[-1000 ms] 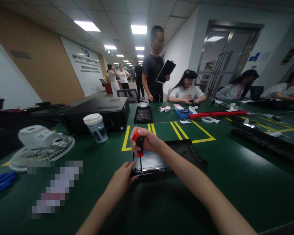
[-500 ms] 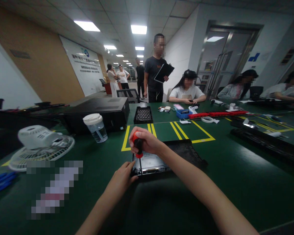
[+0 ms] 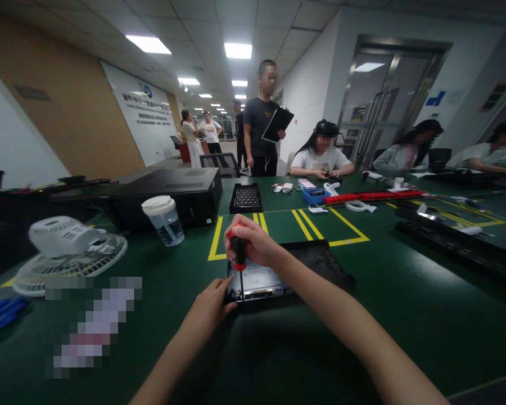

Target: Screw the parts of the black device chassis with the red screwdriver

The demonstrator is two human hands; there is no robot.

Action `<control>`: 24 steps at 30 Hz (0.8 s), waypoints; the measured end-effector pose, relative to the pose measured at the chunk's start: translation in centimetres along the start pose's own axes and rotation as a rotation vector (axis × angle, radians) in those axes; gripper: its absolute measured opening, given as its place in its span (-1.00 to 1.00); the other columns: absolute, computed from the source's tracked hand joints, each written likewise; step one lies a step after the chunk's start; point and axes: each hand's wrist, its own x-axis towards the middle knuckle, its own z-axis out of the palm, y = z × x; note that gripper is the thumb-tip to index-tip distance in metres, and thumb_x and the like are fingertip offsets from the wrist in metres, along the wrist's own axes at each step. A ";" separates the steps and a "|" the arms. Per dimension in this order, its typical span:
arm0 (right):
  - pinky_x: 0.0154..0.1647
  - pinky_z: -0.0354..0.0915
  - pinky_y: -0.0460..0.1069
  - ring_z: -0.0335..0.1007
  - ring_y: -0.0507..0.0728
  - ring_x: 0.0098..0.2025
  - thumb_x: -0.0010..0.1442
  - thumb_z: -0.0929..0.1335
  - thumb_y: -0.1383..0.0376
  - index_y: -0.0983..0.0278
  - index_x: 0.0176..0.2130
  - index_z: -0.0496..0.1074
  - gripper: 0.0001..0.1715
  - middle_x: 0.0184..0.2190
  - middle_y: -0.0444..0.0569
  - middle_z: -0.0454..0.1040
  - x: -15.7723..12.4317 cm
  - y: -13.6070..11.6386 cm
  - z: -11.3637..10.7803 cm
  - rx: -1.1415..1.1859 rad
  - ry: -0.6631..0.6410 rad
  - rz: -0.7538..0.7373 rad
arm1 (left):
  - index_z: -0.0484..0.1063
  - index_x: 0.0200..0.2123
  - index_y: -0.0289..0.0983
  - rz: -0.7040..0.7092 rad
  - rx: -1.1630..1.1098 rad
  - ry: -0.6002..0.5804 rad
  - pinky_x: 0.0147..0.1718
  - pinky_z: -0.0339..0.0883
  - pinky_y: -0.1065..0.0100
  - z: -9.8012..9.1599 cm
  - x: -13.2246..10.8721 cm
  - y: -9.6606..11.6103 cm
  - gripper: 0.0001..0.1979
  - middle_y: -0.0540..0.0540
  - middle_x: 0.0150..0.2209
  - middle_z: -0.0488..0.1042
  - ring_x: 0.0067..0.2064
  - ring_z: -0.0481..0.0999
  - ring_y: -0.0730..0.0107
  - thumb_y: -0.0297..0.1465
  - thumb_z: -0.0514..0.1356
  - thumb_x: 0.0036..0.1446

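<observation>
Right hand (image 3: pixel 253 243) is gripping a red-and-black screwdriver (image 3: pixel 238 254) upright over a metal drive casing (image 3: pixel 259 284) | left hand (image 3: pixel 211 306) is bracing the casing's near-left corner, fingers curled | casing is lying on the green table (image 3: pixel 405 315).

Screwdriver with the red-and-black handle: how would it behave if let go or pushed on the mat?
It would probably topple: the screwdriver stands upright on a thin shaft, steadied only by the right hand. Its handle looks rounded, so it would likely roll on the smooth green table. It looks stiff and top-heavy, the handle being far thicker than the shaft.
</observation>
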 end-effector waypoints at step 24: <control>-0.60 0.38 -0.07 0.35 -0.03 -0.63 0.07 0.35 0.20 0.25 -0.40 0.09 -0.69 -0.55 -0.25 0.36 -0.6 -0.2 0.2 -0.211 0.208 -0.081 | 0.18 0.13 -0.28 -0.025 0.000 -0.024 -0.03 0.21 0.28 -0.1 0.2 0.2 -0.44 -0.21 0.06 0.29 0.01 0.36 0.19 -0.35 0.12 0.02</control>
